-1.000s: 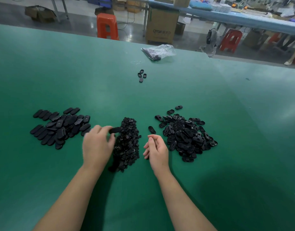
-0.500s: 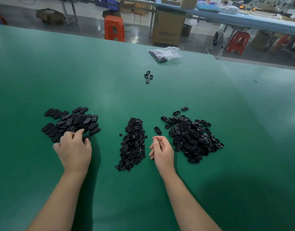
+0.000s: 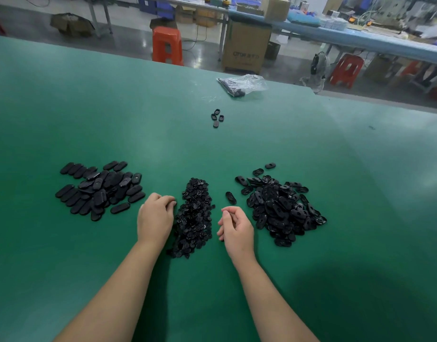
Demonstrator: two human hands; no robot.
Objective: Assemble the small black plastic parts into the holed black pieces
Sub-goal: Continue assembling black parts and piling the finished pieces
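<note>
Small parts (image 3: 193,215) between hands (table (image 3: 311,280) beyond)

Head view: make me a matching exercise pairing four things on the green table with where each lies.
Things:
1. pile of small parts
2. pile of holed pieces
3. pile of plain oval pieces
4. plastic bag

Places:
A. near the far table edge
B. between the two hands
C. left of the left hand
D. right of the right hand

Pairs: 1-B, 2-D, 3-C, 4-A
</note>
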